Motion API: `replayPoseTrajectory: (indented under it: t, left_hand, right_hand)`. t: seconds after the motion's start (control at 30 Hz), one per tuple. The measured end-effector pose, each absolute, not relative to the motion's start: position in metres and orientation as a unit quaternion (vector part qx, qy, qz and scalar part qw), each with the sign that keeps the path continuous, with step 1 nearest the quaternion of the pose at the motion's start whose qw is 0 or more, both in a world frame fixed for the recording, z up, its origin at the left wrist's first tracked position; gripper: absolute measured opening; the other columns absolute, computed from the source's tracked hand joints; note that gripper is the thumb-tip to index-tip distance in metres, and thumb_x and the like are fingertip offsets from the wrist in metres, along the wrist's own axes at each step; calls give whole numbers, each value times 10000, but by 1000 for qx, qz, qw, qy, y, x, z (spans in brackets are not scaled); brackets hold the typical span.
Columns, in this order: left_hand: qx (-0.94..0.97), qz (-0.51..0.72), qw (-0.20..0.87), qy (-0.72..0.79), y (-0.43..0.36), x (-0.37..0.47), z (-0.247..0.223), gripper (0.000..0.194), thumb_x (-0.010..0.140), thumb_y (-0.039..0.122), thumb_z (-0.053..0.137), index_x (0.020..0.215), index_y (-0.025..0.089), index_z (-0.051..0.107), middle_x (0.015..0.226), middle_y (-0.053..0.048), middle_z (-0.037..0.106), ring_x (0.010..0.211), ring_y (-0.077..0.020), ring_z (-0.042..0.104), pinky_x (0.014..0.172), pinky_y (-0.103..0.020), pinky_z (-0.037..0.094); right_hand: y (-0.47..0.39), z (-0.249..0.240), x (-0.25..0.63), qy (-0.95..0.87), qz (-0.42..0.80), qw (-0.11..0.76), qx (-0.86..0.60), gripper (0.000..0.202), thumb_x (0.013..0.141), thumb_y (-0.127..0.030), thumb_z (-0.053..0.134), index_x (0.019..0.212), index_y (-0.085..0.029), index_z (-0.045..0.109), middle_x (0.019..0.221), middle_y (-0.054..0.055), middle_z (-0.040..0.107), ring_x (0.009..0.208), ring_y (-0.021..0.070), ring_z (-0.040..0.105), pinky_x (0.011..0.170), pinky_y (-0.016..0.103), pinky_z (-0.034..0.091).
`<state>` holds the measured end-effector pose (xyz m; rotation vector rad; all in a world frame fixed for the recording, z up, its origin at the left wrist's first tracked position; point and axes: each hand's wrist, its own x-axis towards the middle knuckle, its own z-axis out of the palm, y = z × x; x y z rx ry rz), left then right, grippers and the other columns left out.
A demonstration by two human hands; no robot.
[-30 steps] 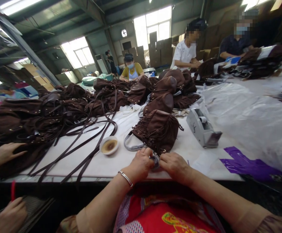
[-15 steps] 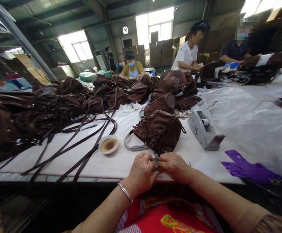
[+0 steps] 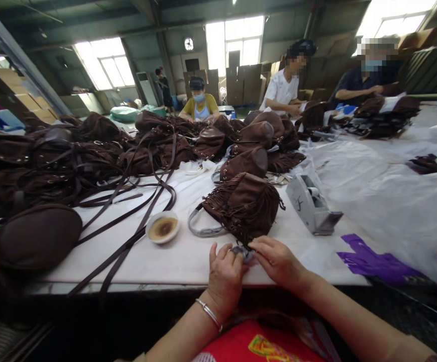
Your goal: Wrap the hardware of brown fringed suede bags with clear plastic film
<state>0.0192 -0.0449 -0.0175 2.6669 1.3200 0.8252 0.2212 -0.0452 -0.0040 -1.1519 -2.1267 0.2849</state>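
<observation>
Fingers of the left hand [image 3: 224, 276] have partly uncurled, but it and the right hand [image 3: 281, 261] grip grey wrap [image 3: 244, 253] by the bag [image 3: 244, 203], keeping it held.

Dim hall, daylight from windows [image 3: 235, 42] beyond your hands, panes blown out to white. Ceiling dark. Table [image 3: 199, 261] around your hands evenly lit, soft shadows. Wide-angle lens tilts verticals at edges. Dark bag [image 3: 39, 239] left of your hands looks soft.
</observation>
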Motion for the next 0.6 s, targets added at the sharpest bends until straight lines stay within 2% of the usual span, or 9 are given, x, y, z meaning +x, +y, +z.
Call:
replayPoseTrajectory:
  t: [0.1, 0.23, 0.33, 0.4, 0.53, 0.6]
  left_hand:
    - [856, 250, 53, 449, -45, 21, -16, 68, 902, 205, 585, 944, 185, 635, 942, -71, 676, 1180, -287, 549, 1106, -573, 250]
    - [850, 232, 100, 462, -39, 23, -8, 105, 880, 158, 554, 943, 171, 636, 1020, -104, 672, 1184, -288, 540, 1090, -558, 277]
    - [854, 187, 154, 460, -24, 23, 14, 84, 853, 166, 569, 886, 183, 644, 966, -78, 690, 1059, -264, 591, 1007, -488, 369]
    - [865, 145, 172, 449, -12, 24, 36, 66, 847, 194, 576, 841, 190, 641, 901, -56, 695, 943, -242, 616, 919, -434, 416]
    - [899, 74, 124, 413, 3, 29, 85, 88, 858, 241, 562, 831, 183, 623, 864, -60, 690, 866, -239, 622, 874, -423, 419]
    - [908, 62, 89, 405, 3, 32, 100, 94, 866, 247, 552, 862, 178, 616, 882, -75, 682, 872, -251, 616, 868, -430, 427]
  right_hand:
    - [-54, -1, 230, -780, 120, 358, -499, 199, 961, -164, 476, 1046, -180, 655, 938, 74, 662, 893, 177, 616, 826, 299, 499]
    - [-71, -2, 226, -803, 155, 280, -504, 213, 958, -167, 460, 948, -182, 671, 844, 57, 648, 814, 173, 604, 755, 283, 484]
    - [-79, -4, 214, -825, 154, 235, -491, 230, 946, -153, 438, 913, -174, 664, 846, 66, 648, 819, 184, 598, 751, 289, 467]
    - [-77, -5, 209, -833, 139, 222, -486, 238, 932, -141, 427, 962, -167, 661, 866, 78, 656, 826, 191, 601, 744, 287, 459]
    - [-60, -1, 201, -844, 93, 159, -504, 407, 873, -117, 457, 1261, -171, 567, 931, 93, 691, 800, 201, 625, 709, 286, 445]
    - [-49, 4, 195, -830, 82, 106, -541, 418, 852, -111, 458, 1251, -162, 570, 933, 103, 711, 760, 207, 640, 679, 289, 435]
